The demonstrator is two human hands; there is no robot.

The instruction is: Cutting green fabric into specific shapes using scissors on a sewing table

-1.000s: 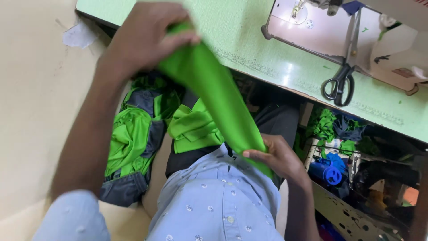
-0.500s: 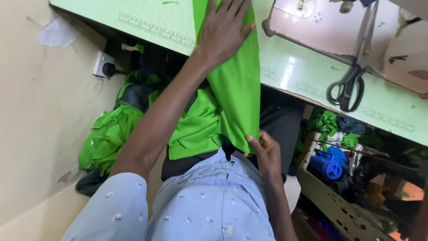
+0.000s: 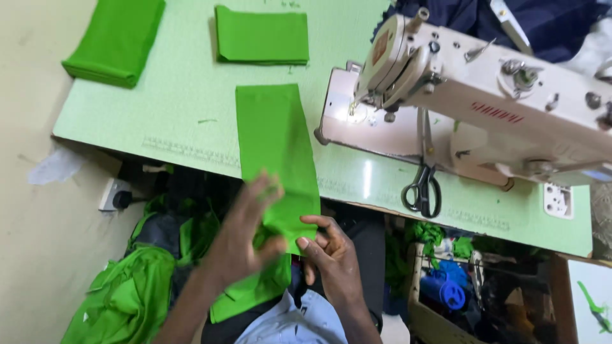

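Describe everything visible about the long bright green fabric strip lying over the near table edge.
The long bright green fabric strip looks like smooth knit cloth, folded flat into a narrow band. It lies lengthwise on the pale green table, its near end hanging over the edge. The right hand pinches that lower end; the blurred left hand is at its left edge.

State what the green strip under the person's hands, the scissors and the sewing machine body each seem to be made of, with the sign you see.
Green strip: soft matte woven or knit cloth; it drapes limply over the table edge.
Scissors: metal blades with dark handles, probably plastic or painted.
Sewing machine body: painted metal by its look, cream and glossy, with shiny metal fittings.
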